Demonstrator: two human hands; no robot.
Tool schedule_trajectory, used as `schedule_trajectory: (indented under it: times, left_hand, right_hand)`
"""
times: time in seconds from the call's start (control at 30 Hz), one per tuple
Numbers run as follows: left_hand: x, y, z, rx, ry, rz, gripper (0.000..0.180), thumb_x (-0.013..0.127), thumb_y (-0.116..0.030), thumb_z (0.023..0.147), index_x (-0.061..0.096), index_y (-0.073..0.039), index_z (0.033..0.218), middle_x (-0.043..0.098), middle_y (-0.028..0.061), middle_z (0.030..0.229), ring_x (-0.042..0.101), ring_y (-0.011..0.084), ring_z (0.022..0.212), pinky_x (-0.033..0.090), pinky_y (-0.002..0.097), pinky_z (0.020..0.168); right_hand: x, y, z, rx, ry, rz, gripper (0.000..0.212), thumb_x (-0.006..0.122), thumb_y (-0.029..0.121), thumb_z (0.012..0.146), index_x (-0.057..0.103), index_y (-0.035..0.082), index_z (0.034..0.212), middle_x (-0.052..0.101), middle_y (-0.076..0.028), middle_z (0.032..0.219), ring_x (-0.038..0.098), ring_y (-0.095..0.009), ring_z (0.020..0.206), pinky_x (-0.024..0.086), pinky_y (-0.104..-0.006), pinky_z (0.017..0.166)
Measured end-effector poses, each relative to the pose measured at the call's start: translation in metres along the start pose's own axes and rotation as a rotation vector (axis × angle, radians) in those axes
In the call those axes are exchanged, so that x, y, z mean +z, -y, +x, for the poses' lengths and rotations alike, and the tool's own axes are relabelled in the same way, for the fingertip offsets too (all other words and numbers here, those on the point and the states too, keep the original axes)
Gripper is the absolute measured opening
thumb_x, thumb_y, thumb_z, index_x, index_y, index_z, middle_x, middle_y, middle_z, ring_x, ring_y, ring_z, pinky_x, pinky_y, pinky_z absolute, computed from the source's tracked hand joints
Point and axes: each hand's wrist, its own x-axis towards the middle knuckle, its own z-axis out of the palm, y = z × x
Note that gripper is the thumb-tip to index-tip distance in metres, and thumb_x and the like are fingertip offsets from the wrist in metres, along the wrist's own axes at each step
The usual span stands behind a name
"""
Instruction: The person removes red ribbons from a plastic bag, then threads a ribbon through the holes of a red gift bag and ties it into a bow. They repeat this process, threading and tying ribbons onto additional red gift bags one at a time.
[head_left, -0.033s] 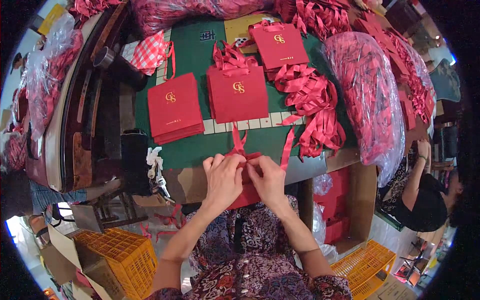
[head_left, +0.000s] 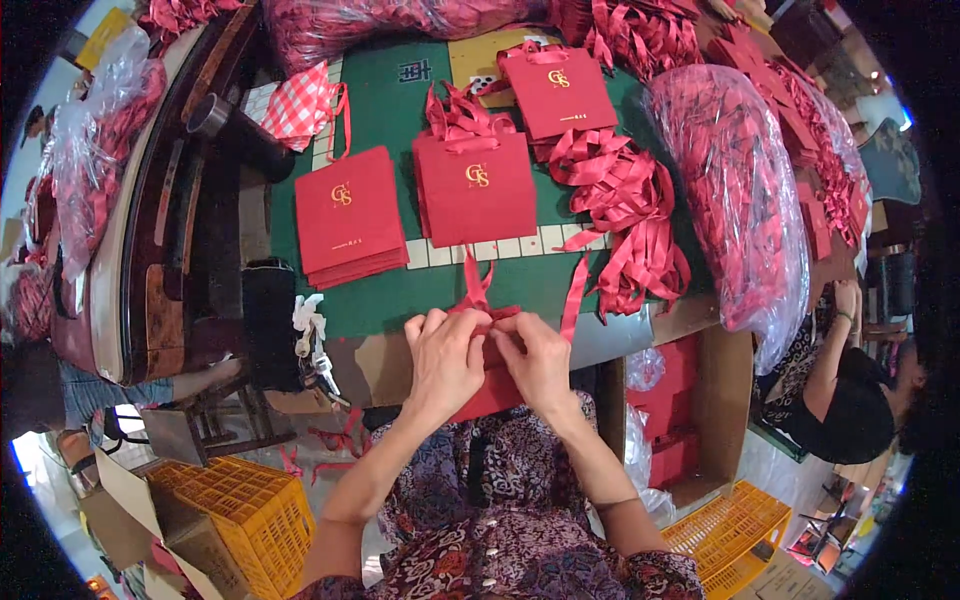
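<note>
Both hands meet at the table's front edge over a red paper gift bag (head_left: 490,388), which is partly hidden behind them. My left hand (head_left: 445,360) is closed, its fingers gripping the bag's upper part. Beside it my right hand (head_left: 537,362) pinches the bag with thumb and forefinger; the exact spot under the fingertips is hidden. A red satin ribbon (head_left: 475,280) stands up in a loop just beyond the fingers. To the far left lies a neat stack of red bags (head_left: 350,215) with gold print. Straight ahead is another stack of bags (head_left: 478,195) with ribbon handles.
A pile of loose red ribbons (head_left: 630,220) lies at the right of the green tabletop (head_left: 380,310). Behind it is a big clear plastic sack (head_left: 735,200) of red ribbons. Further bags (head_left: 560,95) sit at the back. An orange crate (head_left: 240,510) stands at lower left; a co-worker (head_left: 840,390) sits at right.
</note>
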Motion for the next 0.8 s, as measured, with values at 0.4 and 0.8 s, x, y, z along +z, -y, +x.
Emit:
schedule_trajectory:
  times: [0.4, 0.8]
  left_hand:
    - [-0.01, 0.017, 0.005, -0.093, 0.049, -0.101, 0.022, 0.078, -0.03, 0.079, 0.069, -0.015, 0.091, 0.07, 0.0003, 0.086, 0.057, 0.0228, 0.084, 0.033, 0.0393, 0.086]
    - [-0.016, 0.005, -0.004, 0.313, 0.013, 0.137, 0.008, 0.073, -0.015, 0.077, 0.07, -0.016, 0.085, 0.063, -0.0033, 0.081, 0.053, 0.0198, 0.085, 0.032, 0.0413, 0.087]
  right_hand:
    - [-0.029, 0.0, 0.024, -0.007, 0.203, 0.19, 0.013, 0.067, 0.009, 0.089, 0.069, 0.003, 0.101, 0.063, -0.015, 0.092, 0.065, -0.031, 0.085, 0.052, -0.037, 0.072]
    - [-0.038, -0.025, 0.061, 0.024, 0.809, 0.225, 0.018, 0.065, 0.017, 0.09, 0.075, 0.003, 0.094, 0.07, -0.013, 0.088, 0.068, -0.023, 0.084, 0.053, -0.0345, 0.076]
